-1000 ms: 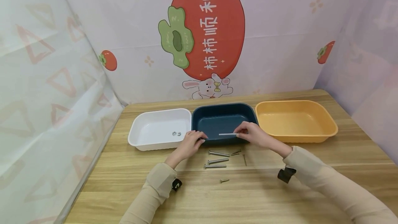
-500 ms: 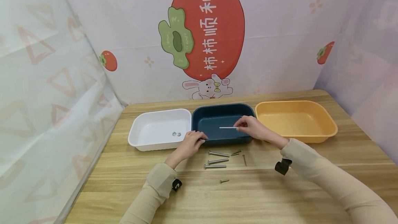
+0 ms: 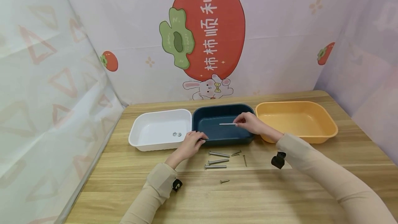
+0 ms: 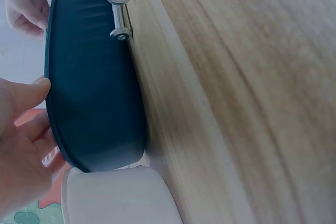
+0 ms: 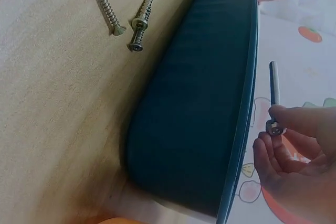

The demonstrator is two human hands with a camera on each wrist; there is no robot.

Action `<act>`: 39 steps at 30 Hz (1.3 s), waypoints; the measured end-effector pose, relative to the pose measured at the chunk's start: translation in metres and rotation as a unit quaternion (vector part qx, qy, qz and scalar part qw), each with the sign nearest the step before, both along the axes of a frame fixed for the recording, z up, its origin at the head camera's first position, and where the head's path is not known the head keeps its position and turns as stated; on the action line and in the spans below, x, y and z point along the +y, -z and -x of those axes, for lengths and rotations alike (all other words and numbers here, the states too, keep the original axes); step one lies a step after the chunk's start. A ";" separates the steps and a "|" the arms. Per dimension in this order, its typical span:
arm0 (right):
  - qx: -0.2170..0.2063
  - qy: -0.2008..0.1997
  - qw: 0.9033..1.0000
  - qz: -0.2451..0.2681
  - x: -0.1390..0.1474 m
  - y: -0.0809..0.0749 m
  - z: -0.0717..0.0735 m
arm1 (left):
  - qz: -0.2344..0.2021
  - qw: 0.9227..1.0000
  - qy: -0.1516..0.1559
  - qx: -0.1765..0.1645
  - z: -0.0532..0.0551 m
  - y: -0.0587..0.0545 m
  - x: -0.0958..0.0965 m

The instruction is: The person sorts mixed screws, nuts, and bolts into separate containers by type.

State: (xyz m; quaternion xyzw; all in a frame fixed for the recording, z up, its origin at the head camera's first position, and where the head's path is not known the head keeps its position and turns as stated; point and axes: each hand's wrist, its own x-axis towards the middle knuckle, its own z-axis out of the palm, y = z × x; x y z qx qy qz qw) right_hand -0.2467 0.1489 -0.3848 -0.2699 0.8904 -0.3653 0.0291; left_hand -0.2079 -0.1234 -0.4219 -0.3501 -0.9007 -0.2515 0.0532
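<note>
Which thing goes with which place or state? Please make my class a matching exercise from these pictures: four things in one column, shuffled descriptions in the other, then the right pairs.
Things
1. Left hand
2. Right hand
3. Two nuts
4. Orange tray

Places and states
A. Inside the white tray
B. Gripping the rim of the dark blue tray
C. Standing at the right end of the row in the head view
D. Holding a bolt

Right pairs: 1-B, 2-D, 3-A, 4-C

A left hand (image 4: 21, 158) grips the rim of a dark teal tray (image 4: 94, 87) beside bolts (image 4: 121, 34) on a wooden worktop (image 4: 231, 108).
</note>
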 end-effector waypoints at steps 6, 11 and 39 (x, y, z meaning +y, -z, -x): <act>-0.007 0.004 1.000 -0.011 -0.001 0.000 -0.001 | 0.001 1.000 0.002 -0.002 0.000 0.000 0.000; 0.007 0.009 1.000 -0.003 0.000 0.002 -0.006 | 0.000 1.000 0.003 0.001 0.000 0.000 0.000; -0.003 -0.056 0.997 0.056 -0.015 0.006 -0.058 | -0.016 0.999 0.023 -0.027 0.003 -0.001 -0.004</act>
